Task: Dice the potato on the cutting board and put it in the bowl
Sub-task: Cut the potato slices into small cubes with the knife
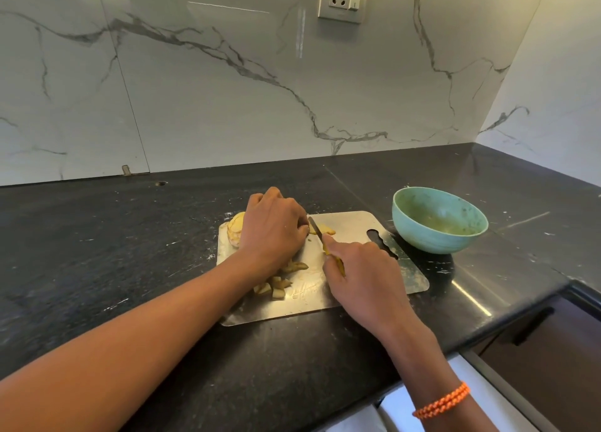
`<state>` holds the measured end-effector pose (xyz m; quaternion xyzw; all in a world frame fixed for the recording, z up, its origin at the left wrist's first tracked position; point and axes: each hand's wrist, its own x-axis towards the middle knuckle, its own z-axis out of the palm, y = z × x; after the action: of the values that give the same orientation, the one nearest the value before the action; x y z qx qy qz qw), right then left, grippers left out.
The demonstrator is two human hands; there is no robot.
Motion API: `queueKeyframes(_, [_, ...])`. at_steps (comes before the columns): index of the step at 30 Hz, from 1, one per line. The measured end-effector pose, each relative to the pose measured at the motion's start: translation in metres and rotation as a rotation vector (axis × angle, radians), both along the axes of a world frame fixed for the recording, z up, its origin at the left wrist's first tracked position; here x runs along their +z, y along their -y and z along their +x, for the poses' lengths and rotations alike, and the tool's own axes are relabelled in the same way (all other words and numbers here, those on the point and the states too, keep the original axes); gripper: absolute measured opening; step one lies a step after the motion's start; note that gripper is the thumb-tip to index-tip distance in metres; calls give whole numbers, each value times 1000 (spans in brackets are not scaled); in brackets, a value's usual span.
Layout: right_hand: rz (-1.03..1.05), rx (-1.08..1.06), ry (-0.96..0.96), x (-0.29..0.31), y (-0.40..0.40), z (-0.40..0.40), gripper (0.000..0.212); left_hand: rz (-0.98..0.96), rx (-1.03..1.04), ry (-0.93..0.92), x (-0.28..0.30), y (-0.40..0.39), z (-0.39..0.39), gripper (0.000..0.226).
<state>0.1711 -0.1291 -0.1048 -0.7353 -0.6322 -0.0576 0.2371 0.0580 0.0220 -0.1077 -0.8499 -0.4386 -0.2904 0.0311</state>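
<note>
On the metal cutting board (357, 223), my left hand (273, 230) curls over the potato (234, 231), diced pieces (276, 285) nearer me. My right hand (361, 269) grips a yellow-handled knife (317, 231), blade touching potato. Right: green bowl (439, 220) on the counter.

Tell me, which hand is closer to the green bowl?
The right hand. It holds the knife over the cutting board, just left of the bowl. The left hand presses the potato at the board's far-left end.
</note>
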Motion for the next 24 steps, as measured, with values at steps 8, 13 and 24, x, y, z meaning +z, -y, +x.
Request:
queueKeyframes(8, [-73, 35, 29, -2, -4, 5, 47, -28, 17, -21, 2, 3, 4, 21])
queueKeyframes(13, [-65, 49, -4, -2, 8, 6, 49, -46, 30, -28, 3, 2, 6, 20])
queueKeyframes(24, [70, 73, -127, -11, 47, 13, 44, 10, 10, -35, 4, 1, 1, 20])
